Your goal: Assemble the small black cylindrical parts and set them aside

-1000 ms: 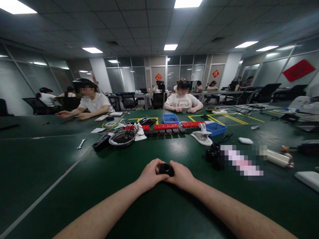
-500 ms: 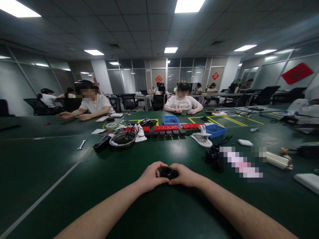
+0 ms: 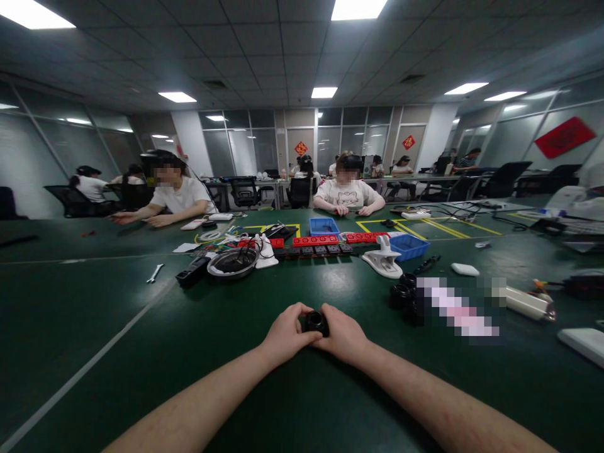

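Note:
Between my two hands is a small black round part [image 3: 315, 322] with a ring-shaped opening facing up towards me. My left hand [image 3: 287, 333] wraps it from the left, thumb along the near side and fingers curving round the far side. From the right, my right hand [image 3: 343, 335] closes against the same part, its thumb meeting the left thumb in front. The hands hide the part's sides and underside, so its exact kind cannot be told. Both hands are low over the green table [image 3: 236, 340].
To the right are several black round parts [image 3: 403, 294], a white clamp base [image 3: 383, 259] and a cream cylinder [image 3: 523, 303]. Ahead stand a metal bowl [image 3: 250, 269], red power strips [image 3: 315, 241] and blue bins [image 3: 409, 247]. A wrench [image 3: 155, 274] lies left. Two people sit across the table.
My right hand has shifted slightly left and turned round the black part, covering more of its right side. The left hand has hardly moved.

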`<state>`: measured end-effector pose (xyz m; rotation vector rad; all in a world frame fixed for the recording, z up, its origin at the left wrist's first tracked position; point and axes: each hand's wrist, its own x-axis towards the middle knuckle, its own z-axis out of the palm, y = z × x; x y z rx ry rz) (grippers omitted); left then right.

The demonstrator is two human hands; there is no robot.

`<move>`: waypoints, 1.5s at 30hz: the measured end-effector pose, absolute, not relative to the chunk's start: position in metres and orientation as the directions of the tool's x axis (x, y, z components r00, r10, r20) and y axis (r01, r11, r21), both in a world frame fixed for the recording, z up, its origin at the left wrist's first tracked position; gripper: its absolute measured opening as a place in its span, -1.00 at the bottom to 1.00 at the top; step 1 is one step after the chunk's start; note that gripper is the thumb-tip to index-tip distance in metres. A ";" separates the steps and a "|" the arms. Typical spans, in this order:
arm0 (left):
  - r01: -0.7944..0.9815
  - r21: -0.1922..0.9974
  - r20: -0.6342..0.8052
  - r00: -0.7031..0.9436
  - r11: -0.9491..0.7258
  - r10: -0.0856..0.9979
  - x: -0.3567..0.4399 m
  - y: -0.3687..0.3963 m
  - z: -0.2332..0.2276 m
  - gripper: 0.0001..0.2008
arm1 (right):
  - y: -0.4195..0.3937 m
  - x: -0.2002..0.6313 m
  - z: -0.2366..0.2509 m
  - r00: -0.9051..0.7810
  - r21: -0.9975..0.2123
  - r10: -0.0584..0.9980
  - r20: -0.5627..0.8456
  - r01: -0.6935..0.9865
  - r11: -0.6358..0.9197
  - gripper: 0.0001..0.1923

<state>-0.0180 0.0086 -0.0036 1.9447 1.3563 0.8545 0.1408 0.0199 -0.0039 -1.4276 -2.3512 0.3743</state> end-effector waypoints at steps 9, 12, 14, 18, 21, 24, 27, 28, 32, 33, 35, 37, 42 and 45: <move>0.449 0.829 0.135 0.418 -0.333 0.898 -0.025 0.012 -0.001 -0.62 | 0.037 0.162 0.003 -0.693 -0.718 0.721 0.004 0.500 0.484 -0.72; 0.464 0.817 0.143 0.412 -0.342 0.900 -0.024 0.011 0.000 -0.62 | 0.039 0.161 -0.001 -0.648 -0.700 0.761 0.011 0.539 0.469 -0.74; 0.479 0.809 0.150 0.392 -0.341 0.907 -0.023 0.010 0.000 -0.62 | 0.037 0.159 -0.002 -0.608 -0.662 0.793 0.020 0.587 0.467 -0.71; 0.511 0.802 0.151 0.329 -0.310 0.932 -0.020 0.008 -0.003 -0.61 | 0.032 0.153 -0.002 -0.542 -0.564 0.840 0.018 0.688 0.456 -0.61; 0.522 0.801 0.150 0.297 -0.292 0.943 -0.019 0.008 -0.005 -0.64 | 0.027 0.147 -0.002 -0.484 -0.482 0.873 0.057 0.753 0.448 -0.59; 0.510 0.812 0.133 0.313 -0.285 0.940 -0.020 0.010 -0.005 -0.64 | 0.023 0.145 0.000 -0.466 -0.456 0.878 0.111 0.761 0.462 -0.54; 0.479 0.820 0.147 0.352 -0.313 0.924 -0.021 0.011 -0.003 -0.58 | 0.024 0.149 0.005 -0.570 -0.502 0.813 0.122 0.671 0.546 -0.50; 0.474 0.816 0.158 0.367 -0.331 0.917 -0.022 0.012 -0.002 -0.55 | 0.026 0.151 0.007 -0.614 -0.525 0.781 0.116 0.630 0.573 -0.52; 0.495 0.765 0.197 0.430 -0.412 0.881 -0.023 0.011 0.000 -0.60 | 0.035 0.161 0.009 -0.708 -0.638 0.705 0.043 0.523 0.564 -0.69; 0.502 0.755 0.202 0.435 -0.422 0.878 -0.023 0.011 0.001 -0.62 | 0.037 0.162 0.008 -0.706 -0.660 0.708 0.027 0.519 0.543 -0.71; 0.505 0.753 0.204 0.431 -0.422 0.879 -0.023 0.010 0.001 -0.62 | 0.038 0.161 0.006 -0.680 -0.676 0.733 0.008 0.536 0.505 -0.73; 0.498 0.760 0.203 0.426 -0.416 0.881 -0.023 0.010 0.001 -0.62 | 0.036 0.157 0.004 -0.638 -0.652 0.770 0.007 0.581 0.487 -0.72; 0.492 0.773 0.211 0.396 -0.401 0.894 -0.023 0.011 -0.002 -0.63 | 0.026 0.149 0.001 -0.516 -0.497 0.853 0.072 0.723 0.479 -0.57; 0.490 0.773 0.219 0.389 -0.403 0.895 -0.024 0.011 -0.003 -0.64 | 0.025 0.149 0.002 -0.543 -0.489 0.832 0.113 0.699 0.522 -0.50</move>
